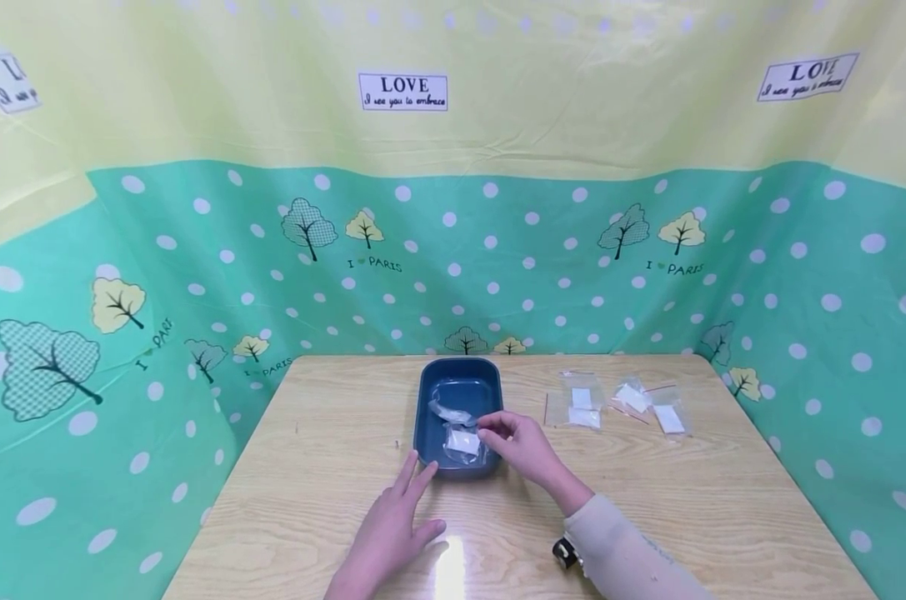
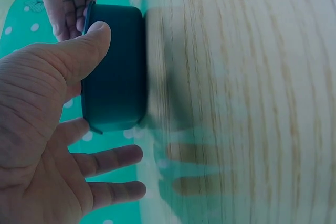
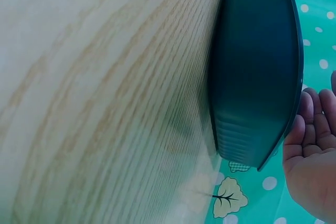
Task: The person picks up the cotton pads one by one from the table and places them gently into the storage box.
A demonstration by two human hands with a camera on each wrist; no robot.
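A dark blue rectangular tub [image 1: 462, 472] stands on the table, with small clear plastic bags inside. One bag [image 1: 463, 442] holds a white card and lies near the front; another crumpled clear bag [image 1: 451, 412] is behind it. My right hand [image 1: 523, 450] reaches over the tub's right rim, fingers curled, thumb and forefinger pinching at the edge of the carded bag. In the right wrist view the tub wall hides the fingertips' contact. My left hand [image 1: 392, 525] is spread at the near left corner, its straight fingertips at the rim; its thumb [image 2: 97, 38] overlaps the tub's side in the left wrist view.
Right of the tub lie several clear zip bags with white cards, in a left group [image 1: 583, 400] and a right group [image 1: 668, 418]. A small dark bit [image 1: 396, 444] sits left of the tub. Patterned green cloth [image 1: 392, 292] hangs around the wooden table [image 1: 332, 417].
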